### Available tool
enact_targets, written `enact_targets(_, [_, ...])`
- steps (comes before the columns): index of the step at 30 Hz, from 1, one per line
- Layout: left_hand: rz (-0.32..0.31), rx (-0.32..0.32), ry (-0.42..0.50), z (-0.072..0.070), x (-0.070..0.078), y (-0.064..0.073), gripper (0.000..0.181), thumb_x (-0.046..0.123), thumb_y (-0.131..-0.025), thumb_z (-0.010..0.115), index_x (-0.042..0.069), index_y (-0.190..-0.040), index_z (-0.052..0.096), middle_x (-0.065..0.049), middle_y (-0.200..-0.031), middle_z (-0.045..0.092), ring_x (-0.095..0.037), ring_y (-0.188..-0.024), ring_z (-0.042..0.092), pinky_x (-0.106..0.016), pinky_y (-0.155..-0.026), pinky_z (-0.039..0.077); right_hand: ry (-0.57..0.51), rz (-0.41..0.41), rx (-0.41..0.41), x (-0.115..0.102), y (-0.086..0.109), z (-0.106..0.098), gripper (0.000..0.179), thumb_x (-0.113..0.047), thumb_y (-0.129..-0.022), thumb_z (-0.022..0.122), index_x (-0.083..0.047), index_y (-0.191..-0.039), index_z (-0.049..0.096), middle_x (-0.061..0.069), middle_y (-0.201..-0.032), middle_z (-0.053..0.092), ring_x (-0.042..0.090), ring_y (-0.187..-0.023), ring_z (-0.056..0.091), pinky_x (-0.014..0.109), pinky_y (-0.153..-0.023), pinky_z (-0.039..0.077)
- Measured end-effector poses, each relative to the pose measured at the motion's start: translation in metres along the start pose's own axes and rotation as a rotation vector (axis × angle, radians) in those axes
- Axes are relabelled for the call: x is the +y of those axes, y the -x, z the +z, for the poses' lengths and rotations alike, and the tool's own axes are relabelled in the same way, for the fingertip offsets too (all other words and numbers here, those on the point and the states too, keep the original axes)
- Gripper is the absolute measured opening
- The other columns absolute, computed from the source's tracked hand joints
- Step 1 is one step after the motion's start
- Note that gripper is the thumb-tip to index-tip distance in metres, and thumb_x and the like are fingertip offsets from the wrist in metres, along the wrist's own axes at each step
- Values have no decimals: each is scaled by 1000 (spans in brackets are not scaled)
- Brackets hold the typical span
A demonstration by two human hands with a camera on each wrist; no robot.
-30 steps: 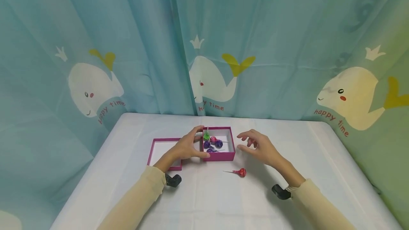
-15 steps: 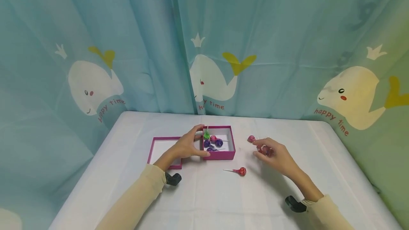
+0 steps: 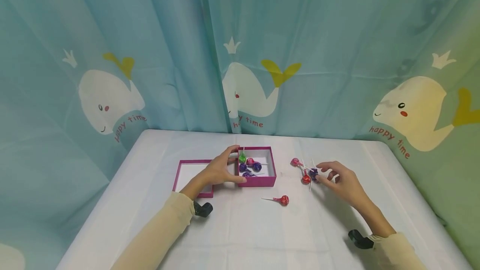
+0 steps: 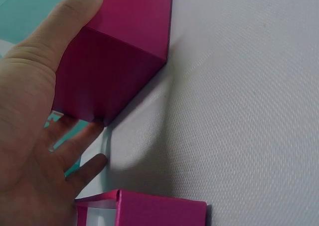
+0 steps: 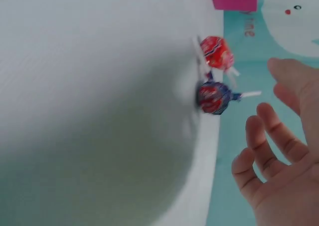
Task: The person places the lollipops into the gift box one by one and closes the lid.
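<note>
A magenta box (image 3: 256, 182) with a white inside holds several lollipops, among them a green lollipop (image 3: 242, 159) and a purple lollipop (image 3: 256, 167). My left hand (image 3: 219, 171) grips the box's left side, thumb on the front face and fingers toward the back. Right of the box, lollipops lie close together on the table: a pink lollipop (image 3: 295, 162), a red lollipop (image 3: 306, 179) and a dark purple lollipop (image 3: 314, 173). Beside this group is my right hand (image 3: 343, 182), fingers loosely bent around nothing; the right wrist view shows a gap between it and the purple lollipop (image 5: 214, 98).
The box's lid (image 3: 193, 162), inside up, lies to the left, partly under my left forearm. A single red lollipop (image 3: 284, 200) lies in front of the box. A curtain (image 3: 322, 95) hangs behind the white-covered table (image 3: 262, 236).
My right hand has moved right and slightly toward me, away from the box, uncovering the lollipops on that side. The left hand and box have stayed in place.
</note>
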State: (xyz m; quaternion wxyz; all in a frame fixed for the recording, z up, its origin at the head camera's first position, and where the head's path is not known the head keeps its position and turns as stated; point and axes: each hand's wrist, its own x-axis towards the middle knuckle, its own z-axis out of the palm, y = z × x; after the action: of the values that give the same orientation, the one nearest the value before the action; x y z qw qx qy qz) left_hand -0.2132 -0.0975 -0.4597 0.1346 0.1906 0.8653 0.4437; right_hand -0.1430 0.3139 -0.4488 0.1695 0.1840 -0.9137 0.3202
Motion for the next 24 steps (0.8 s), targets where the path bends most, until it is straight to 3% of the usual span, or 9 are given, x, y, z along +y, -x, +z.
enact_targets(16, [-3, -2, 0, -2, 2, 3, 118, 44, -70, 95, 24, -162, 25, -2, -167, 30, -26, -144, 46, -56, -119, 33, 42, 194, -163, 22, 8, 11, 38, -17, -87, 84, -8, -120, 66, 4, -97, 69, 12, -70, 50, 25, -59, 41])
enact_targets(24, [2, 2, -1, 0, 0, 3, 115, 43, -71, 95, 24, -161, 26, -3, -167, 31, -27, -144, 47, -55, -119, 33, 47, 218, -150, 20, 8, 16, 29, -14, -87, 84, -8, -111, 69, 2, -95, 69, 13, -71, 51, 24, -59, 43])
